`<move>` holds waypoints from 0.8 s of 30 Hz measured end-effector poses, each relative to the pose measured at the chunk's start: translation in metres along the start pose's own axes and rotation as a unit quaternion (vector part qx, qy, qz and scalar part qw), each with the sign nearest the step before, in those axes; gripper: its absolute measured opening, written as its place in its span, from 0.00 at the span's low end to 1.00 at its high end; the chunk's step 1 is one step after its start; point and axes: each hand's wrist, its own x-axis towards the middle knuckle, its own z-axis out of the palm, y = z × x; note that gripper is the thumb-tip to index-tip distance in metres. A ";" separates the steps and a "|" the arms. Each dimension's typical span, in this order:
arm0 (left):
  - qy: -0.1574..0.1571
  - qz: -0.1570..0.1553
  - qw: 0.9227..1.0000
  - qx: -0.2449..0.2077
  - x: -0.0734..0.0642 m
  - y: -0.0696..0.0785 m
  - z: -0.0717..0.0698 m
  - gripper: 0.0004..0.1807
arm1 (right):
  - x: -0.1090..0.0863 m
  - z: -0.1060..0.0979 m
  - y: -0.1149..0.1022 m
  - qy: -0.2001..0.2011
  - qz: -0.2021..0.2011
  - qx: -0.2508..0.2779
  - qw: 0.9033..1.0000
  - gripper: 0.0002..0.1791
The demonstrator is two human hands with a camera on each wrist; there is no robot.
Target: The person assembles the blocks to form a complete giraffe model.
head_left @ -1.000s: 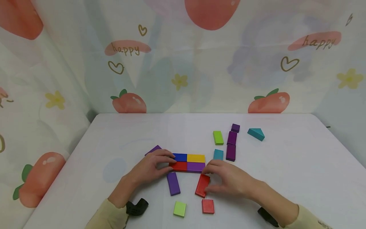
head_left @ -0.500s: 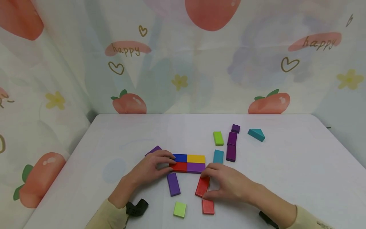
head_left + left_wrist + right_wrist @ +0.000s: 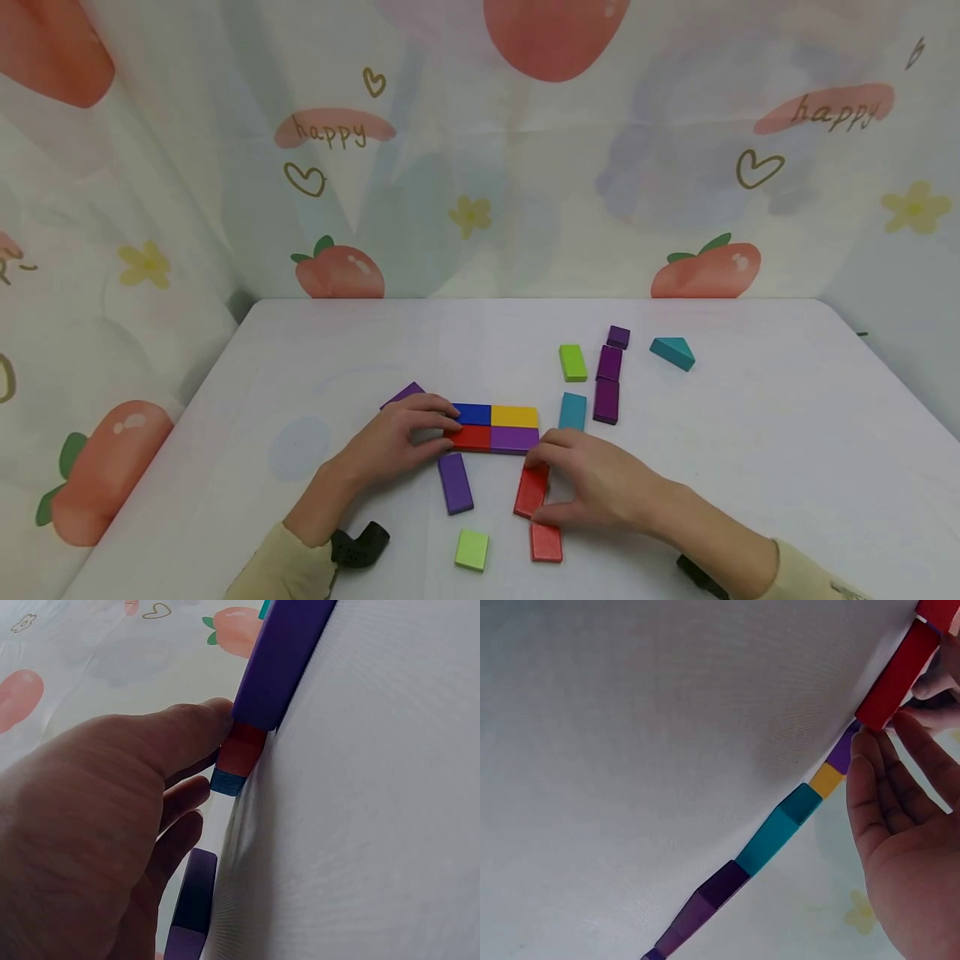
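Note:
Blue, yellow, red and purple blocks lie edge to edge as one rectangle on the table. Fingers of my left hand touch its left end, where the left wrist view shows them beside the red block's end. My right hand holds a slanted red block between the thumb at its near end and fingers at its far end. That block lies just below the rectangle's right end; the right wrist view shows its long side. The left hand partly hides the blue and red blocks.
A purple block slants below the rectangle; a green block and a smaller red block lie nearer. Behind the right hand are a teal block, a green block, a row of dark purple blocks and a teal triangle.
My right hand has come slightly nearer, its thumb now at the near end of the slanted red block. That block has turned slightly. The left hand stays in place.

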 end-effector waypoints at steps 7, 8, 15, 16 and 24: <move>0.004 0.002 1.000 0.001 0.000 0.000 0.000 0.12 | -0.004 -0.002 0.000 -0.011 -0.020 0.019 1.000 0.26; 0.003 0.002 1.000 0.001 0.000 0.000 0.001 0.12 | -0.005 -0.002 0.000 -0.011 -0.022 0.023 0.999 0.25; -0.001 -0.006 1.000 0.002 0.000 0.001 0.000 0.12 | -0.004 -0.008 0.005 0.030 0.002 0.025 0.999 0.24; -0.001 -0.008 1.000 0.004 0.000 0.001 0.000 0.12 | -0.003 -0.009 0.007 0.041 0.005 0.020 0.999 0.25; 0.000 -0.003 1.000 -0.004 0.001 0.001 0.000 0.12 | 0.007 -0.010 0.016 0.064 -0.008 0.008 0.998 0.35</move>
